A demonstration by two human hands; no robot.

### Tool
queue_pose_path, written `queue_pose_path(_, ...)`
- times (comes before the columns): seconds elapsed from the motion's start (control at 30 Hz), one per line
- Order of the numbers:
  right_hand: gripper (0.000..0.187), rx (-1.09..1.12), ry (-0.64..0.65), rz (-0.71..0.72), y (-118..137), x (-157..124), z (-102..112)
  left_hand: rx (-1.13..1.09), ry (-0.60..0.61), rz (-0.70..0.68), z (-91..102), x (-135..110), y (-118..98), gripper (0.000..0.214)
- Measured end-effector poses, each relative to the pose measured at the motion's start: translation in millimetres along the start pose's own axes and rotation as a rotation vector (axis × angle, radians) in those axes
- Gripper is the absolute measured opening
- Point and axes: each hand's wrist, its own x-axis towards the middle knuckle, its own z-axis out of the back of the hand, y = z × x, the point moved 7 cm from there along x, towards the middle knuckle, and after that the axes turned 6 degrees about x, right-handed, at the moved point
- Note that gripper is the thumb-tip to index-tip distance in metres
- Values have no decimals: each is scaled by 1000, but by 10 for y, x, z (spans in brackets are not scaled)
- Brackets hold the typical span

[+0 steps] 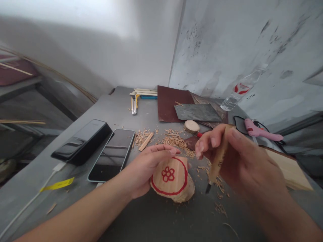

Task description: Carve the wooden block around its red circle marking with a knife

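Note:
My left hand (148,168) grips a wooden piece (161,186) by its left and far edge. A red circle with a small red flower inside is drawn on the face of the wood, and its lower edge looks rough and carved. Under its right side shows a rough, rounded wood block (188,191). Closed around a wood carving knife (217,163), my right hand (242,158) is held to the right of the piece. The knife has a wooden handle and a short dark blade pointing down, apart from the wood.
Wood shavings (174,141) lie beyond my hands, near a round wood slice (191,126). At left are a phone (113,151) and a black device (82,141). Sandpaper sheets (168,104), a utility knife (134,105), a bottle (242,89) and a pink glue gun (262,131) lie farther back.

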Motion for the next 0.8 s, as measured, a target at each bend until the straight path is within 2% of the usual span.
queue_pose_path(0.13,39,-140,-96,38,35,-4,105,26,3,5,-4,1,9,22)
queue_pose_path(0.23,38,-200,-131,10,33,-27,136,34,-20,11,10,10,20,24)
queue_pose_path(0.33,35,-190,-91,7,45,-44,90,30,-14,10,5,12,22,27)
queue_pose_path(0.43,34,-255,-39,67,77,-61,23,33,-44,-1,23,13,10,28)
queue_pose_path(0.57,31,-325,62,91,0,-87,-84,74,-101,-77,73,39,-36,30)
queue_pose_path(0.63,28,-230,92,50,-91,-85,-127,107,-101,-105,84,67,-42,34)
queue_pose_path(0.7,29,-35,120,9,-173,-69,-184,127,-90,-115,85,98,-26,38)
queue_pose_path(0.8,46,240,179,-19,-246,-38,-309,122,-64,-126,67,131,11,40)
